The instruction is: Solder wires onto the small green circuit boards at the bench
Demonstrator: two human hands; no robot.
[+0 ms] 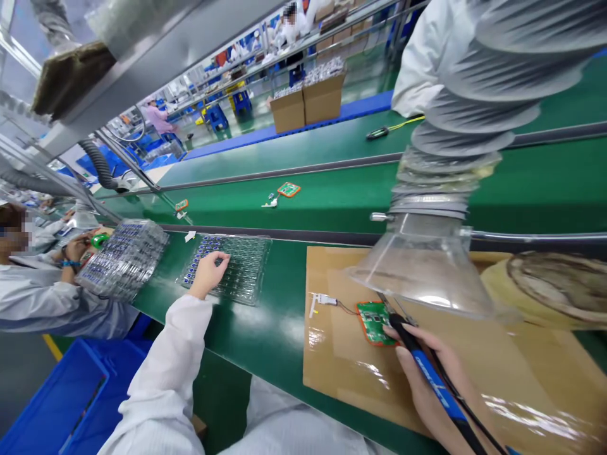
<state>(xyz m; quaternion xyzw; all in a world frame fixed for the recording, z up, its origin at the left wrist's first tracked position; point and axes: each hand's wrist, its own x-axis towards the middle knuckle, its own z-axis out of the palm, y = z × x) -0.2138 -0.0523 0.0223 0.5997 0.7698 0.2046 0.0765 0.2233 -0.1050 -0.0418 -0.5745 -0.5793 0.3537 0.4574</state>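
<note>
My left hand [208, 270] reaches out over a clear plastic tray [241, 268] of small blue parts, fingers curled down onto one row of them. My right hand [429, 379] grips a blue and black soldering iron [427, 366] like a pen, its tip beside a small green circuit board in an orange frame [374, 321]. That board lies on a brown taped cardboard mat [341, 360], with a thin wire running to a white connector [322, 299].
A clear fume hood on a grey ribbed hose [427, 265] hangs just above the board. A stack of filled trays [123, 256] sits at left beside a seated co-worker. More boards [288, 189] lie on the green belt. Blue bin [61, 404] below left.
</note>
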